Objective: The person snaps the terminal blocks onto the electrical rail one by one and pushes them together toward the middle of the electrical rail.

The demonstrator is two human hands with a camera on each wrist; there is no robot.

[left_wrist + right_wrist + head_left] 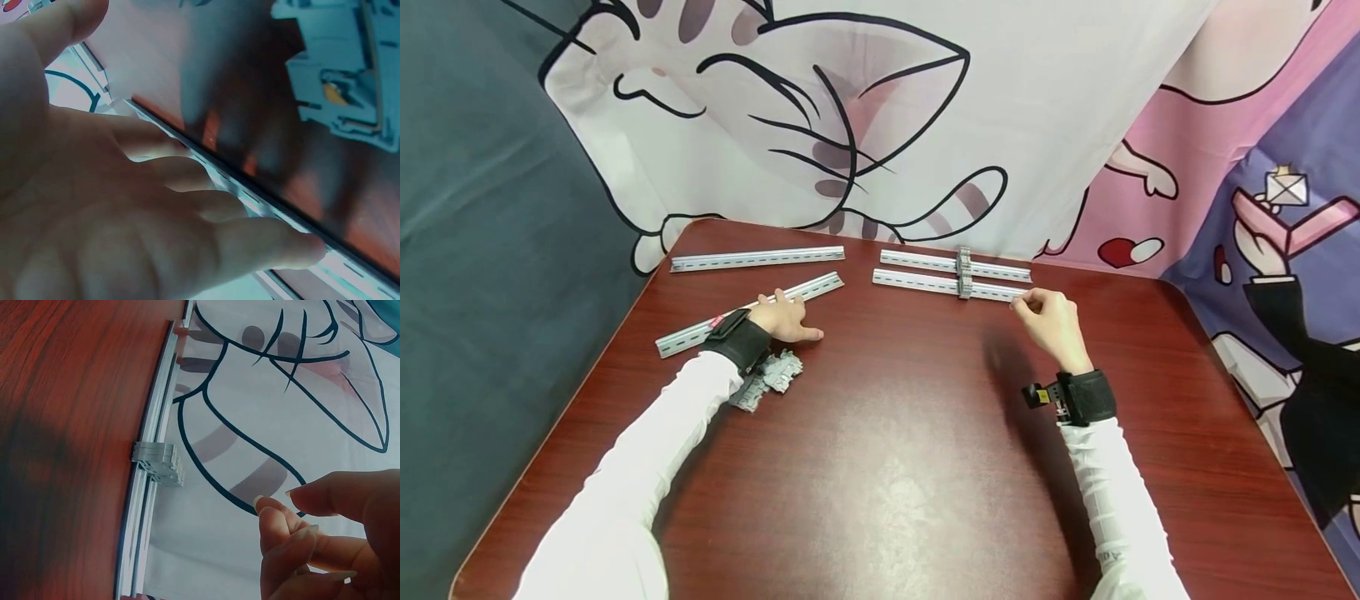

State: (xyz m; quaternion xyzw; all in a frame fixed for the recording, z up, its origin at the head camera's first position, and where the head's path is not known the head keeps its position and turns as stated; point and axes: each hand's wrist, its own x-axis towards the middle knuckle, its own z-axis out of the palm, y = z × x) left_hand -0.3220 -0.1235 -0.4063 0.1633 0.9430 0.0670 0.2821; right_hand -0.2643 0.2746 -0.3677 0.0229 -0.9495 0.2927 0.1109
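Observation:
In the head view my left hand lies with spread fingers over a slanted slotted metal DIN rail; in the left wrist view its fingertips reach the rail. Beside that wrist sits a pile of grey terminal blocks, and one terminal block shows close up. My right hand hovers by the right end of the nearer right DIN rail. Its fingers are loosely bent, holding nothing visible. Grey terminal blocks sit across both right rails; the right wrist view shows these blocks too.
Another DIN rail lies at the back left, and a second right-hand rail runs along the back. A printed cloth hangs behind the brown table. Green cloth borders the left side.

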